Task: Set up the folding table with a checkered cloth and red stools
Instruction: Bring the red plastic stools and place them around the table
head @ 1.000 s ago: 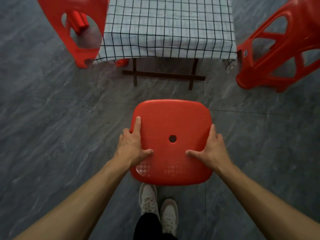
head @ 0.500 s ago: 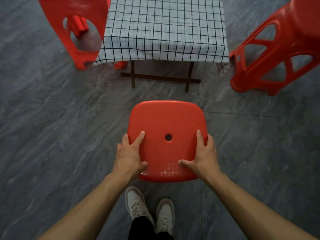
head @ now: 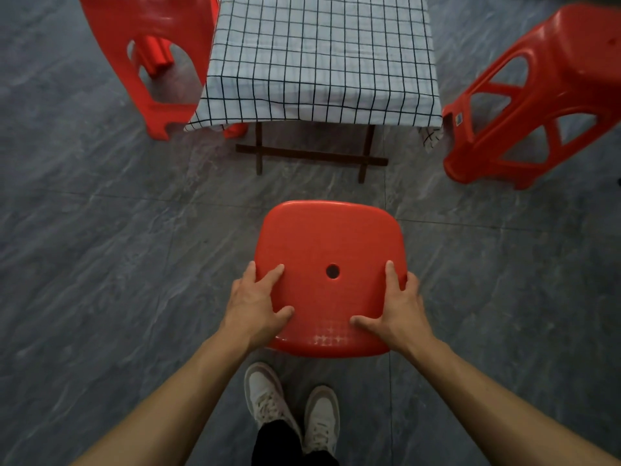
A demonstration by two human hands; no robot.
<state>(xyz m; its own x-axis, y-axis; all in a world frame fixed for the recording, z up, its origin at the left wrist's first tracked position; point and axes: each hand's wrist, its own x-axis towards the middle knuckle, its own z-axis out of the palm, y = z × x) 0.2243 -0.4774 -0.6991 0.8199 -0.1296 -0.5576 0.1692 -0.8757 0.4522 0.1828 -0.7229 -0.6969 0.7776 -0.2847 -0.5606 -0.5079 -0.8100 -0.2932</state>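
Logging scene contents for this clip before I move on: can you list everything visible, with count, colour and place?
folding table: one, dark brown legs and crossbar, top centre, under the cloth
checkered cloth: one, white with a black grid, draped over the table
red stool at left: one, red, beside the table's left side
red stool at right: one, red, beside the table's right side
red stool in the middle: one, red, seat with a round centre hole, in front of the table
floor: grey marbled tiles, all around
shoes: two, pale, bottom centre
left hand: on the middle stool's left edge, fingers and thumb on top
right hand: on its right edge, likewise
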